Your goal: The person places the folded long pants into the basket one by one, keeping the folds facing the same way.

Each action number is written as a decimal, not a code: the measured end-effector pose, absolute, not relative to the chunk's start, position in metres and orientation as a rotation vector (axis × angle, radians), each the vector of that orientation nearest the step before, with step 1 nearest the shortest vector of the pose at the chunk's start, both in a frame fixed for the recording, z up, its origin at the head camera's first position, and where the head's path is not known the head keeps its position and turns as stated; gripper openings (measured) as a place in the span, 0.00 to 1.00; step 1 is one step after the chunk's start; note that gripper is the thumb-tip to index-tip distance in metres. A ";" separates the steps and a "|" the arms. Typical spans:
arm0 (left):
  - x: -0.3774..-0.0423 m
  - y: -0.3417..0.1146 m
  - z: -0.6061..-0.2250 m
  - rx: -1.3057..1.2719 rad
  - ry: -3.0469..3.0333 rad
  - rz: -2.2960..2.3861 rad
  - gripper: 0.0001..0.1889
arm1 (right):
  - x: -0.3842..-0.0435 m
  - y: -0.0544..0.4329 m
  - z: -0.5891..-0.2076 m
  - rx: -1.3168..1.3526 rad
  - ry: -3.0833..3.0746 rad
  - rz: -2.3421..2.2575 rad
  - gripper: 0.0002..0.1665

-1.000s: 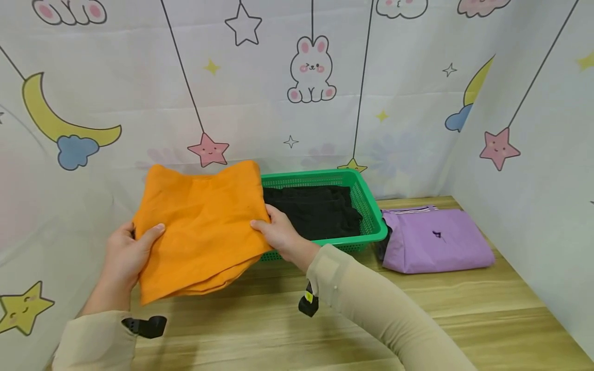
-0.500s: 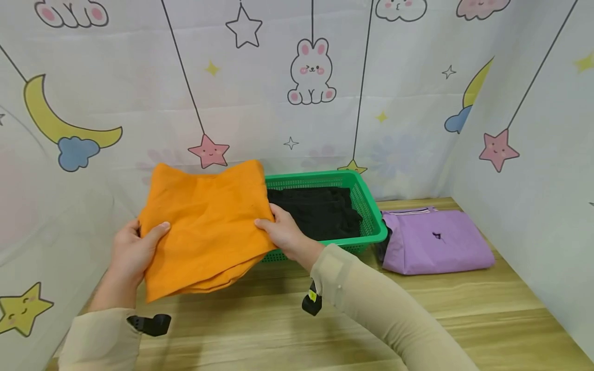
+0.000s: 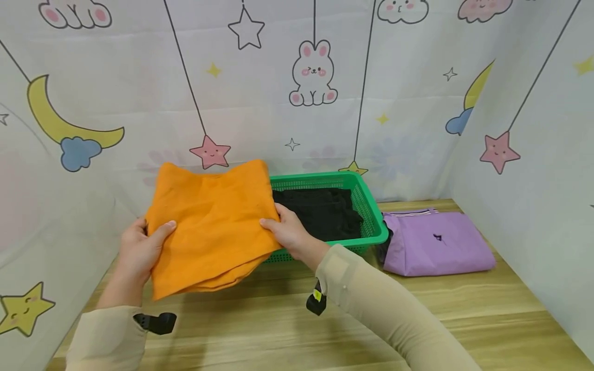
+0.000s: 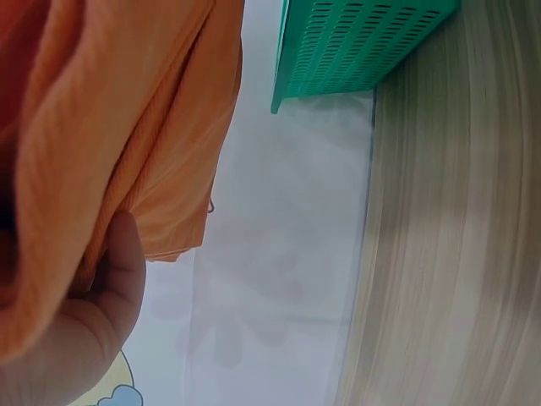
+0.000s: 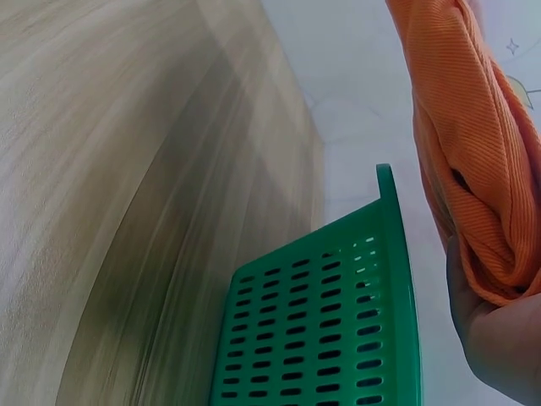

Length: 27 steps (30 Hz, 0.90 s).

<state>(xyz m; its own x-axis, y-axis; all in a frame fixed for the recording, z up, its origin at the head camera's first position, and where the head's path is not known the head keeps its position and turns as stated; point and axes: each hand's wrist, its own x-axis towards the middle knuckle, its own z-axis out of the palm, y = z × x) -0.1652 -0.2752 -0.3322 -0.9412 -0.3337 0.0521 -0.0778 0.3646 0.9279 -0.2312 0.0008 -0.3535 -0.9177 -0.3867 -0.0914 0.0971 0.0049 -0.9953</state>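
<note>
A folded orange cloth garment (image 3: 215, 221) is held up in the air, over the left part of a green plastic basket (image 3: 376, 234) and hiding that part. My left hand (image 3: 141, 250) grips its left edge, thumb on top; in the left wrist view, fingers of the left hand (image 4: 84, 330) curl under the orange fabric (image 4: 161, 144). The right hand (image 3: 292, 232) pinches the right edge, thumb on the front face. From the right wrist, several fabric layers (image 5: 482, 169) show in that hand's grip. Folded black cloth (image 3: 320, 211) lies inside the basket.
To the right of the basket lies a folded lilac bundle (image 3: 441, 245) with a striped strap, dark material showing at its left end. Everything stands on a wood-grain table (image 3: 250, 330). A patterned white curtain (image 3: 260, 103) closes off the back and sides.
Both hands have shifted slightly to the right with the orange garment, still gripping its two edges. The basket and the lilac bundle have stayed in place.
</note>
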 end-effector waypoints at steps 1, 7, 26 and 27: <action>-0.166 -0.275 -0.332 0.370 -2.394 -1.614 0.35 | -0.231 0.002 -0.354 -0.299 1.951 -1.975 0.27; -0.168 -0.269 -0.332 0.353 -2.404 -1.634 0.36 | -0.233 0.008 -0.352 -0.301 1.958 -1.966 0.28; -0.176 -0.259 -0.335 0.360 -2.349 -1.688 0.31 | -0.236 0.019 -0.353 -0.323 1.972 -1.960 0.27; -0.176 -0.259 -0.335 0.358 -2.352 -1.682 0.31 | -0.236 0.020 -0.353 -0.324 1.975 -1.961 0.27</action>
